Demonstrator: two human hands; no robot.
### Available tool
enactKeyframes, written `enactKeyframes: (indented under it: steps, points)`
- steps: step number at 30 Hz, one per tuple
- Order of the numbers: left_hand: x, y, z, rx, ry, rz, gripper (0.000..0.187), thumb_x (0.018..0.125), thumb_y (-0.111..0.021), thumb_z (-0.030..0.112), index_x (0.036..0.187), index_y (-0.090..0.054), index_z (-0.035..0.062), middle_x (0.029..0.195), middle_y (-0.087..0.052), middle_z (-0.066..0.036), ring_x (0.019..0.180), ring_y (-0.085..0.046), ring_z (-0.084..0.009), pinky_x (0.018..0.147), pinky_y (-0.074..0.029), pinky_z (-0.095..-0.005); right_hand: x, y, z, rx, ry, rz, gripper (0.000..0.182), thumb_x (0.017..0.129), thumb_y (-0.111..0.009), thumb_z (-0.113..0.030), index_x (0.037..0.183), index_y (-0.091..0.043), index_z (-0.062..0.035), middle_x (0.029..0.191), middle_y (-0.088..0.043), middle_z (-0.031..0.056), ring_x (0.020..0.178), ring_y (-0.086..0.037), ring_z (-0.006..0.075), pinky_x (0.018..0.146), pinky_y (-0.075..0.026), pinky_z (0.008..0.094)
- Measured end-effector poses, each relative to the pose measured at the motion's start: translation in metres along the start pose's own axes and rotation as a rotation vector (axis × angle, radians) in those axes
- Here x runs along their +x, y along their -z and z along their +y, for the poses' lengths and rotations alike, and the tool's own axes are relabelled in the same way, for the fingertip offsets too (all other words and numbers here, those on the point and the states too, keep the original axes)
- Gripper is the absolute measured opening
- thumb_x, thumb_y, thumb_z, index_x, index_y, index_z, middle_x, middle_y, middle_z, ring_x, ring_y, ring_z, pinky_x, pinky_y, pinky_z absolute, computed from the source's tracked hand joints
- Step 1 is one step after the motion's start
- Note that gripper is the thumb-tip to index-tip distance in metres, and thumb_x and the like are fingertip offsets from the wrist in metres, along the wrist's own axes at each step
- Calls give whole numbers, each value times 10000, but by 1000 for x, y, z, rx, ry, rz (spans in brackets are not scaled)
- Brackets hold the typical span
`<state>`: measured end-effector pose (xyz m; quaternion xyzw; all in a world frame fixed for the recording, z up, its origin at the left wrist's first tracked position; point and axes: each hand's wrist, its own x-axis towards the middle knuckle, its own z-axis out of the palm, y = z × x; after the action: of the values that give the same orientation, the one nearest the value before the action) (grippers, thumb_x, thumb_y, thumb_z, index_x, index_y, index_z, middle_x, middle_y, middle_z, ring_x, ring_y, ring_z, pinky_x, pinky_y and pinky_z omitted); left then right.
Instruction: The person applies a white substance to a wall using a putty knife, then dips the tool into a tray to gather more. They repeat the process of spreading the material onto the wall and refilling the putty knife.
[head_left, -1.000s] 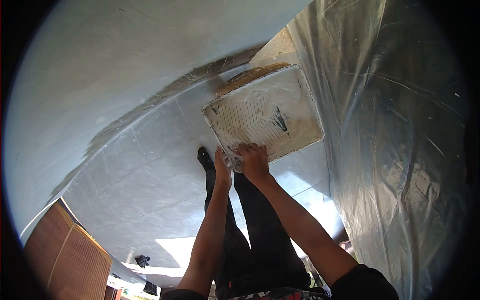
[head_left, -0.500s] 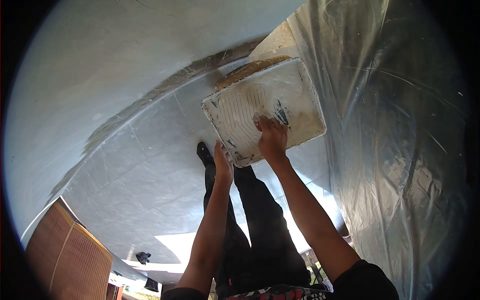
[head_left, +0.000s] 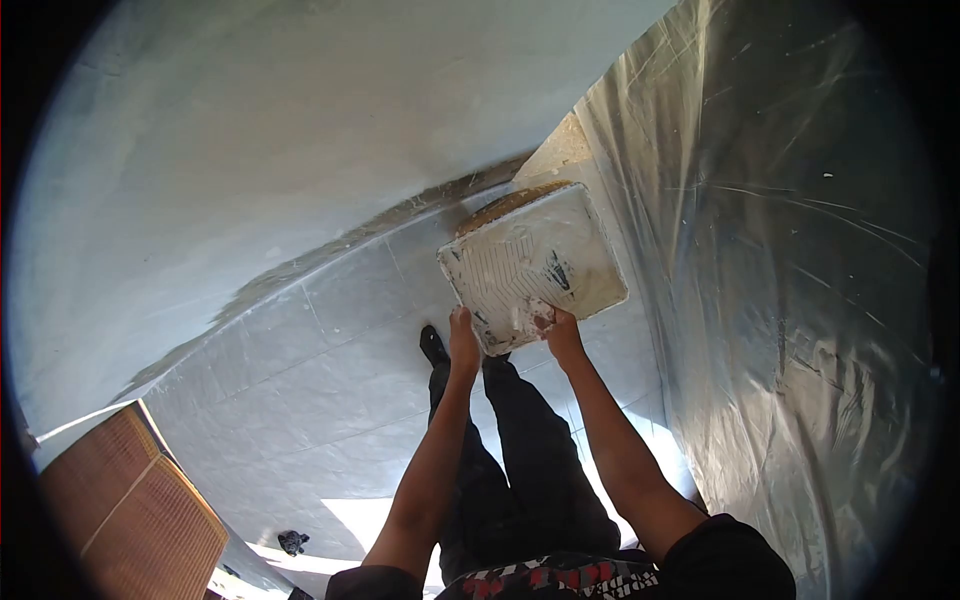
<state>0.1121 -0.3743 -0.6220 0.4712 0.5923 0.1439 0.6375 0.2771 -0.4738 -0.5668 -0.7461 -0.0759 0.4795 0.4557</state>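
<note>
A paint tray, smeared with whitish paint and ridged on its left part, is tilted toward me above the floor. At its near left edge, my left hand grips the rim, fingers partly hidden. My right hand is closed over the tray's near edge on a crumpled, whitish, paint-smeared rag, which lies against the ridges. Dark patches show through the paint in the middle. Behind the tray's far edge, a brown curved rim sticks out; what it belongs to is hidden.
A smooth grey wall curves across the left and top. Clear plastic sheeting hangs at the right. Grey floor tiles lie below, with a small black object and a brown woven panel at lower left.
My right hand has drawn the rag from the tray's middle back to its near edge. Tray and left hand now appear lower in the view and slightly to the right.
</note>
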Motion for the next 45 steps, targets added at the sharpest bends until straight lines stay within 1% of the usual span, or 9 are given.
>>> enactKeyframes:
  steps: [10,17,20,22,27,30,32,37,45]
  points:
    - [-68,38,170,-8,-333,-49,591,1061,-354,409,1449,-391,-35,1451,-466,-248,1379,-409,-365,1143,-277,-400,-67,23,-116,751,-55,-105,196,918,-666,-72,1098,-600,-27,854,-614,39,698,-582,177,704,-492,341]
    - [-100,86,280,25,-613,72,603,1050,-371,374,1482,-333,-45,1493,-412,-284,1399,-389,-415,1152,-291,-419,-86,-13,-193,949,130,-424,225,923,-663,-61,1131,-583,-29,871,-608,40,694,-555,169,703,-474,337]
    - [-108,123,330,40,-801,165,639,1039,-402,389,1518,-275,-14,1570,-288,-265,1463,-253,-427,1182,-206,-487,-109,-51,-257,881,240,-335,252,922,-676,-79,1146,-579,-15,886,-616,39,695,-543,157,700,-461,330]
    - [-113,158,366,151,-1036,282,672,1008,-469,351,1537,-235,9,1620,-171,-242,1505,-100,-440,1190,-116,-557,-108,-78,-296,728,448,-321,301,935,-667,-94,1202,-581,16,977,-657,55,769,-584,149,740,-471,311]
    - [-135,262,472,437,-1541,661,690,963,-525,272,1521,-230,-8,1603,-204,-272,1495,-59,-491,1177,-103,-602,-184,-156,-440,454,1020,-243,341,971,-607,-61,1289,-585,61,1180,-684,110,1075,-624,152,895,-473,281]
    - [-155,321,535,535,-1767,827,662,945,-526,261,1500,-269,10,1592,-201,-300,1478,-57,-531,1162,-100,-631,-221,-193,-506,309,1336,-108,315,945,-592,13,1258,-620,24,1190,-695,100,1079,-646,186,921,-466,301]
    - [-161,352,567,591,-1843,888,655,934,-526,244,1494,-275,16,1589,-199,-309,1474,-58,-540,1156,-91,-643,-233,-210,-538,50,1842,259,442,819,-606,121,1228,-659,-38,1222,-692,77,1103,-641,231,952,-425,343]
    - [-145,390,613,706,-1937,973,677,897,-529,216,1492,-265,31,1583,-225,-308,1477,-68,-534,1159,-36,-644,-256,-233,-575,-311,1988,653,635,625,-619,154,1201,-683,-105,1248,-674,32,1170,-587,245,948,-343,401]
    - [-130,390,609,779,-1891,982,666,888,-509,312,1455,-327,13,1575,-277,-285,1484,-92,-513,1157,-18,-640,-232,-257,-598,-451,2090,1020,375,832,-671,-105,1202,-695,-157,1216,-691,6,1175,-594,202,1018,-301,423]
